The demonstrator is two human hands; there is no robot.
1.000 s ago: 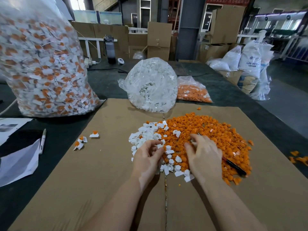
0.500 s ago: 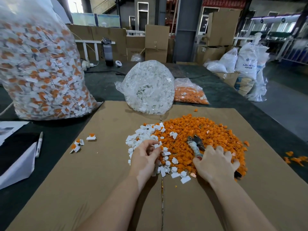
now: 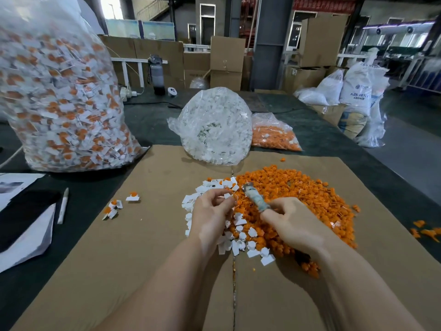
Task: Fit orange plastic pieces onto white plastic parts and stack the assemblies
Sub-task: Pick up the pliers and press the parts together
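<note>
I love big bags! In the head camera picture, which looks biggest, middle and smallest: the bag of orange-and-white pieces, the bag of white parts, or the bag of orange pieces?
1. Bag of orange-and-white pieces
2. Bag of white parts
3. Bag of orange pieces, though it lies farther back and partly hidden.

Bare brown cardboard sheet [image 3: 100, 271] lies open to the near left of the heap of white plastic parts [image 3: 238, 237]; the spread heap of orange plastic pieces [image 3: 303, 199] covers the sheet's right middle; a round clear bag of white parts [image 3: 214, 126] blocks the far edge; a tall clear bag of assembled orange-and-white pieces [image 3: 57, 96] walls the far left; a few small assembled pieces [image 3: 119, 204] dot the open left stretch; a white marker pen [image 3: 63, 205] lies just off the sheet's left edge.
</note>
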